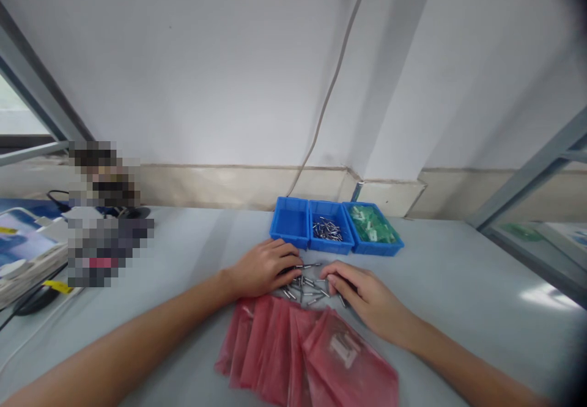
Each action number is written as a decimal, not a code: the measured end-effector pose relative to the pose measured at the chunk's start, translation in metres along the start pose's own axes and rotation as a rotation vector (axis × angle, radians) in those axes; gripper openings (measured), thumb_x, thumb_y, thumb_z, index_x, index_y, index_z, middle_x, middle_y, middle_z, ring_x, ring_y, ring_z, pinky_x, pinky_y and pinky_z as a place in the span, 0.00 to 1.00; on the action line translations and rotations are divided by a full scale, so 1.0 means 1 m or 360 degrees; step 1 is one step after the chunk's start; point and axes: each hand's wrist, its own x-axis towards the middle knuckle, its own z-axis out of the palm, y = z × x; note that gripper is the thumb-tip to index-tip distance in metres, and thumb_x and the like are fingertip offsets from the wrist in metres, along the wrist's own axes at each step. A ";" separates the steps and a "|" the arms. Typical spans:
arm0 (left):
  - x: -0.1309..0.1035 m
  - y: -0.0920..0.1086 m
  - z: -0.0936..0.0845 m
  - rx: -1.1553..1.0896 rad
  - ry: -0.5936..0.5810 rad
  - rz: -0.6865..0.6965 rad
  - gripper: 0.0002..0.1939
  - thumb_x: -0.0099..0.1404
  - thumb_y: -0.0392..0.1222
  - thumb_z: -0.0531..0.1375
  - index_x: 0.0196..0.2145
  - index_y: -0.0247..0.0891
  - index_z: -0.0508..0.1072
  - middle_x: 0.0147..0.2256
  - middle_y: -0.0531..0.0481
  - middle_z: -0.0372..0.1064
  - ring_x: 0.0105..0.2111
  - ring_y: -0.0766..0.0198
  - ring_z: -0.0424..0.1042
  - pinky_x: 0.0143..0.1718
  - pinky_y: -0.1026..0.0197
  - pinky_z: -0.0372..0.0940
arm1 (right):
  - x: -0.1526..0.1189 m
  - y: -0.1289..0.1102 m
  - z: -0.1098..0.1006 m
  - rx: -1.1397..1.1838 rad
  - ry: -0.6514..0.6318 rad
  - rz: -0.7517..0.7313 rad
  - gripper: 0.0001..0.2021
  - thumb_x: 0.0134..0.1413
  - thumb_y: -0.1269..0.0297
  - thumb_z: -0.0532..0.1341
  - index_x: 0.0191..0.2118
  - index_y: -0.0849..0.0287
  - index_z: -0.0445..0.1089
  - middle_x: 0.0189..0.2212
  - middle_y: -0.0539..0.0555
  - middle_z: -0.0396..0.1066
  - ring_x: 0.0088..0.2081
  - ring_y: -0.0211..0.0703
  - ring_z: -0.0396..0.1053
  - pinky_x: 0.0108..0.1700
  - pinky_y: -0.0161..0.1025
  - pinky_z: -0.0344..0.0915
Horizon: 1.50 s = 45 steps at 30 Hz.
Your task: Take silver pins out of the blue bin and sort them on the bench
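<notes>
My left hand [268,267] rests palm down over the left side of a loose pile of small metal pins [305,285], its fingers loosely bent and apart from the thumb. Some pins lie hidden under those fingers. At the pile's right side, my right hand [362,294] is closed, thumb against the curled fingers, and a slim metal pin [342,300] shows below them. Just in front of the pile, several red translucent plastic bags [275,352] lie fanned out and overlapping. The rightmost bag has a whitish label and pin-like pieces showing through.
Behind the pile stand three blue bins: an empty left bin [291,217], a middle bin [331,249] with metal pins, and a right bin [378,249] with green bags. A blurred-out person [105,223], cables and a power strip [34,272] are at left. A wall backs the table.
</notes>
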 end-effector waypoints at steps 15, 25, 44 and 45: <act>0.000 0.000 0.001 0.0011 0.0009 -0.0006 0.15 0.82 0.47 0.54 0.52 0.37 0.76 0.50 0.44 0.75 0.48 0.57 0.75 0.52 0.54 0.68 | 0.000 0.000 0.001 0.0001 -0.0002 0.0016 0.13 0.79 0.58 0.50 0.48 0.50 0.71 0.34 0.47 0.74 0.36 0.42 0.72 0.42 0.38 0.65; 0.000 -0.001 0.002 -0.0005 0.0010 -0.0003 0.15 0.82 0.48 0.53 0.53 0.38 0.76 0.50 0.44 0.75 0.49 0.57 0.75 0.53 0.54 0.68 | -0.001 0.001 0.001 0.0002 -0.0012 0.0017 0.12 0.79 0.58 0.51 0.48 0.50 0.72 0.35 0.48 0.75 0.37 0.43 0.73 0.43 0.39 0.66; 0.000 0.000 0.001 0.0000 0.0009 0.0001 0.15 0.82 0.47 0.53 0.52 0.37 0.76 0.50 0.44 0.76 0.49 0.57 0.75 0.53 0.54 0.68 | -0.001 -0.001 0.000 -0.0010 0.0000 0.0018 0.13 0.79 0.57 0.50 0.49 0.50 0.72 0.35 0.49 0.76 0.37 0.44 0.74 0.43 0.40 0.67; 0.000 0.000 0.001 0.0002 0.0014 0.0001 0.15 0.82 0.47 0.54 0.52 0.37 0.76 0.50 0.44 0.76 0.49 0.57 0.75 0.53 0.54 0.68 | -0.001 -0.001 0.000 -0.0009 -0.0003 0.0017 0.13 0.79 0.57 0.50 0.49 0.50 0.72 0.35 0.49 0.76 0.37 0.44 0.74 0.43 0.40 0.67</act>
